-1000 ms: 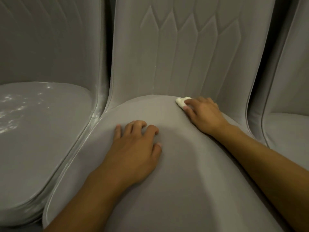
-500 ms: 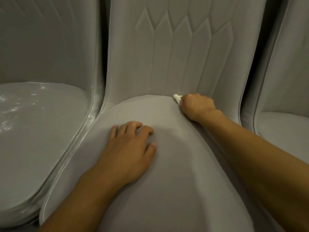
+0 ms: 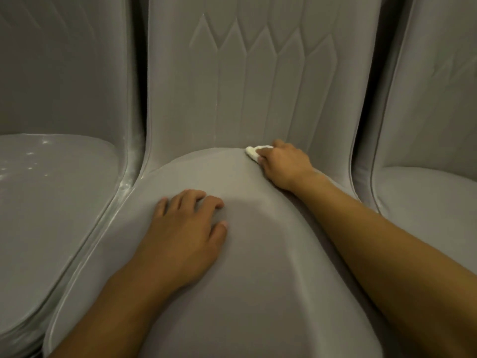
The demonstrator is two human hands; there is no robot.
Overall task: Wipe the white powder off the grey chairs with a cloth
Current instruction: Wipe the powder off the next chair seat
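Observation:
The middle grey chair (image 3: 258, 267) fills the view, with a quilted backrest and a smooth seat. My right hand (image 3: 282, 164) is shut on a small white cloth (image 3: 254, 152) and presses it into the crease where the seat meets the backrest, right of centre. Only the cloth's left tip shows past my fingers. My left hand (image 3: 185, 236) lies flat on the seat's middle, fingers slightly apart, holding nothing. White powder (image 3: 28, 161) speckles the seat of the left grey chair (image 3: 51, 202), and a powdery streak runs along its right rim.
A third grey chair (image 3: 433, 197) stands at the right, close against the middle one. Dark narrow gaps separate the backrests. The chairs stand side by side, touching at the seat edges.
My right hand with the cloth has stayed at the seat's back crease, shifting slightly along it, with more of the cloth's tip showing now. My left hand rests in the same spot.

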